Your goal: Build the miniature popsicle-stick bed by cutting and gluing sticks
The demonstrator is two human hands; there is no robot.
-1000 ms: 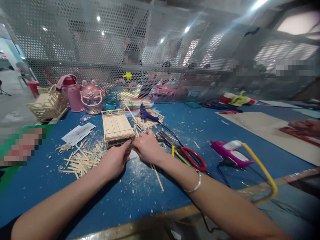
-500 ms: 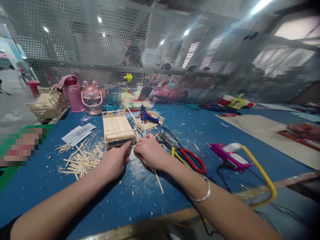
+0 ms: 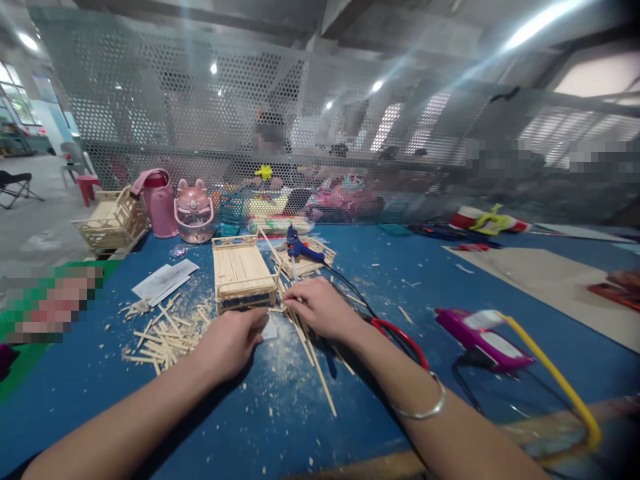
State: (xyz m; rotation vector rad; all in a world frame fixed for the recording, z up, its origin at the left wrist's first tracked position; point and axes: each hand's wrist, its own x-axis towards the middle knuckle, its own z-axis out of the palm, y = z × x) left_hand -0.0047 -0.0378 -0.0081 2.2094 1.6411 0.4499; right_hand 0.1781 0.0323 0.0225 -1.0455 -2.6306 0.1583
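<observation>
A small bed-shaped frame (image 3: 243,263) made of thin wooden sticks stands in front of me. My left hand (image 3: 237,337) is at its near edge, fingers curled together; what they hold, if anything, is hidden. My right hand (image 3: 323,307) is beside its near right corner, fingertips pinched over loose sticks (image 3: 320,373); I cannot make out what is in the pinch. A scrap of white paper (image 3: 270,328) lies between the hands. Behind the right hand, a blue glue gun (image 3: 300,247) rests on a flat stick panel (image 3: 320,257).
Cut sticks (image 3: 167,340) and paper slips (image 3: 165,280) lie left. A second stick model (image 3: 113,217), pink bottle (image 3: 160,207) and pink jug (image 3: 194,213) stand behind. Red-handled pliers (image 3: 405,337) are partly under my right forearm; a purple power strip (image 3: 480,340) lies right.
My right hand has moved right, away from my left hand and the frame's corner. Its forearm now covers most of the pliers. The whole view has shifted slightly.
</observation>
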